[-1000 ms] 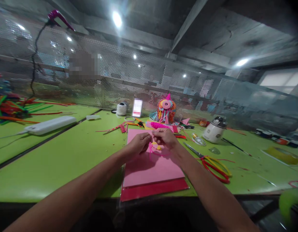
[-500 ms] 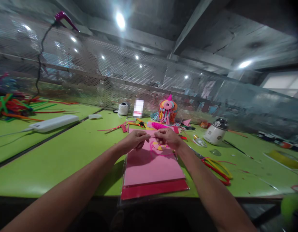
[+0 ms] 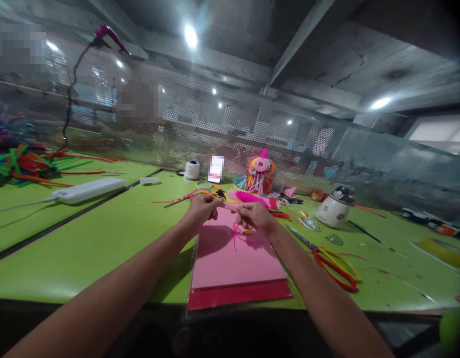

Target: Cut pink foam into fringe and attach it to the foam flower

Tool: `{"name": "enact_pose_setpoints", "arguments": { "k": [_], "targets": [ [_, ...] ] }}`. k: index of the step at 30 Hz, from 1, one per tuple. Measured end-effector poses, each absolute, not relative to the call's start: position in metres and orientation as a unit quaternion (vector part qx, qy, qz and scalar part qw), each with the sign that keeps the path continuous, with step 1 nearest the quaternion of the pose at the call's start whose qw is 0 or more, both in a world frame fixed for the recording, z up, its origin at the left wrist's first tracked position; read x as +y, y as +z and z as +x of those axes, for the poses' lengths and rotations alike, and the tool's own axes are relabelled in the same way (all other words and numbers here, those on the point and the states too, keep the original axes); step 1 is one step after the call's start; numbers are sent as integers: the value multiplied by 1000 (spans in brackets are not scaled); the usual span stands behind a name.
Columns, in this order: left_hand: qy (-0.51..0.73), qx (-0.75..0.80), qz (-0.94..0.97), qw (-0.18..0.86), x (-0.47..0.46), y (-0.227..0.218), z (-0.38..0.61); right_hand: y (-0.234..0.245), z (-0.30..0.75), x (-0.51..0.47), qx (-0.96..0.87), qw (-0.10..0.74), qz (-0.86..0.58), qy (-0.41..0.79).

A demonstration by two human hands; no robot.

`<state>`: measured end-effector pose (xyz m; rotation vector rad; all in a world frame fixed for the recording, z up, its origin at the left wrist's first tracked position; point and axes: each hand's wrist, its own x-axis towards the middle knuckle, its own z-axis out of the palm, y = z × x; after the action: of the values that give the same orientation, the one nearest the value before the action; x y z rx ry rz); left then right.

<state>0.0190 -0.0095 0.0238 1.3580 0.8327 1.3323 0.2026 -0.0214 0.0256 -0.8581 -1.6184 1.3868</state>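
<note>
My left hand [image 3: 202, 208] and my right hand [image 3: 254, 217] are both pinched on a small pink strip [image 3: 229, 206] stretched between them, a little above a stack of pink and red sheets [image 3: 233, 258]. Below my right hand lies a tangle of pink cord with a yellow bit [image 3: 243, 232] on the pink sheet. Both hands have their fingers closed.
Red-and-yellow scissors [image 3: 332, 258] lie right of the sheets on the green table [image 3: 103, 238]. A fringed paper ornament [image 3: 260, 174], a white jar [image 3: 334, 206], a tape roll [image 3: 192, 170] and scraps stand behind. A white power strip [image 3: 90, 190] and coloured pipe cleaners [image 3: 17, 166] are left.
Both hands have lifted slightly and moved apart, drawing the pink strip out between them. The view has tilted a little.
</note>
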Motion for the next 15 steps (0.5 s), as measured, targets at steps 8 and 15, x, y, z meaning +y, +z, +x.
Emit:
{"name": "enact_pose_setpoints", "arguments": {
  "k": [8, 15],
  "targets": [
    [551, 274, 471, 631, -11, 21, 24, 21, 194, -24, -629, 427, -331, 560],
    [551, 318, 464, 616, -7, 15, 23, 12, 180, -26, -637, 414, -328, 561]
  ]
}}
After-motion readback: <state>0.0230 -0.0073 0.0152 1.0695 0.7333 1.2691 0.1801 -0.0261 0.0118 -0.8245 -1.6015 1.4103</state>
